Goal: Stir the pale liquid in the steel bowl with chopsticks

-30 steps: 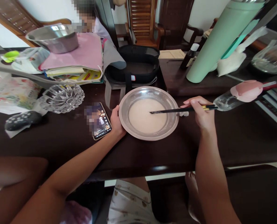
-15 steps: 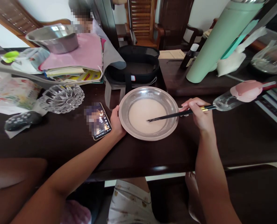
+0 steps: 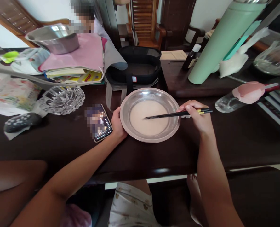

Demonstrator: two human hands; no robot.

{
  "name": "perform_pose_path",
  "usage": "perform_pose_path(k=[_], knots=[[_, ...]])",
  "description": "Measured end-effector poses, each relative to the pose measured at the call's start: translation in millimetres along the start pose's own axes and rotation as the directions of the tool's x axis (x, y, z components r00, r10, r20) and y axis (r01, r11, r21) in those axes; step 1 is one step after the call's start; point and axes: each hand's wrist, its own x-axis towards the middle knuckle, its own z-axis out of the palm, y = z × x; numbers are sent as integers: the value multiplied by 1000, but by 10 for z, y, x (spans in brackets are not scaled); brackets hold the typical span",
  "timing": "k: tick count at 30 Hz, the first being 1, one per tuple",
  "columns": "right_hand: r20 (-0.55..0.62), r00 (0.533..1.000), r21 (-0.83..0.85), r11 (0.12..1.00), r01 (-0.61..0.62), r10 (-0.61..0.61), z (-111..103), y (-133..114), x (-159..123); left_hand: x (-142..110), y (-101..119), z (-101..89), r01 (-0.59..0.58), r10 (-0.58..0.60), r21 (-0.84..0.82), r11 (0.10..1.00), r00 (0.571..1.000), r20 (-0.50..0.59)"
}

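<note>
A round metal bowl stands on the dark table, holding a pale, milky liquid. My left hand grips the bowl's left rim. From the right side, my right hand is closed around a pair of black chopsticks with gold bands. Their tips dip into the liquid near the middle of the bowl. Just left of my left hand lies a phone with its screen lit.
A glass dish and a dark patterned object sit to the left. Behind the bowl is a black mesh case. A tall green flask and a pink-lidded bottle stand right. Another person is beyond the table.
My right hand has shifted slightly left with the chopsticks, and their tips have moved left and a little up in the liquid. My left hand and the bowl have hardly moved.
</note>
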Motion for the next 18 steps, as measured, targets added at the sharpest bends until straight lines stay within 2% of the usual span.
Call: perform_pose_path(k=[2,5,8,12,15,18], knots=[[-49,999,-24,1000,12,-13,-4,-3,10,2,-3,-2,-1,1,-3,1000,1000,0],[-143,990,26,1000,16,-13,-33,22,8,0,-4,0,-3,3,1,1000,1000,8],[-106,994,74,997,-6,14,-34,31,-6,-4,1,5,-4,4,-1,1000,1000,8],[-12,1000,9,1000,-11,11,3,-1,-2,-11,11,14,6,-6,-7,1000,1000,-4],[-83,997,-9,1000,3,-4,-9,3,9,-15,20,22,13,-13,-8,1000,1000,-14],[-140,990,58,998,8,0,-37,34,5,-17,26,30,17,-17,-9,1000,1000,-19]])
